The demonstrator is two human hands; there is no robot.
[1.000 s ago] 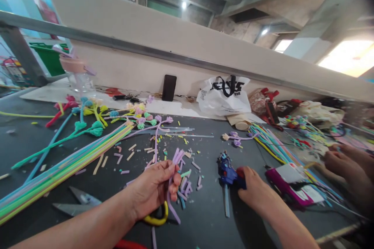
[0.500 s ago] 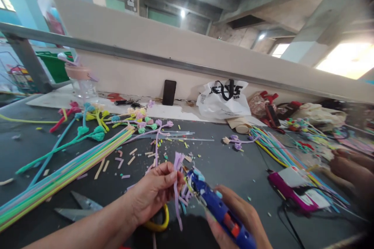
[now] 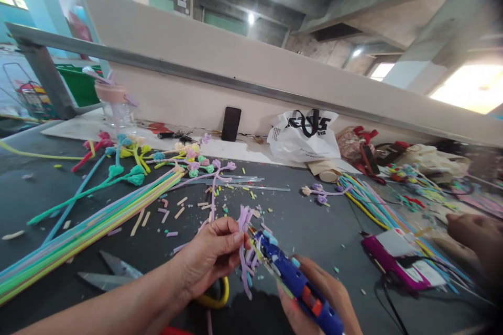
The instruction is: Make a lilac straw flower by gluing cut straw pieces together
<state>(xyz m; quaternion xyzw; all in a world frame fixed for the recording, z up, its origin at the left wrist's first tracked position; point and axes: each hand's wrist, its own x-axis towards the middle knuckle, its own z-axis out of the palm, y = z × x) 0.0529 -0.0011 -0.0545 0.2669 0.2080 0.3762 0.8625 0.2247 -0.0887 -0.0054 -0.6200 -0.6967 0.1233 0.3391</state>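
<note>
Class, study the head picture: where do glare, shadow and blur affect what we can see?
Head view: the bright opening at upper right is washed out to white; head view: a dark shadow lies on the table beside the blue glue gun; head view: the co-worker's hand looks soft and dim.

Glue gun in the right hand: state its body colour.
The glue gun has a mostly dark blue body, seen best in the head view.

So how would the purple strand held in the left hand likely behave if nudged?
The purple strand probably flexes fairly easily, its thin tail curving below the left hand. It also looks likely to be light, being so slender.
</note>
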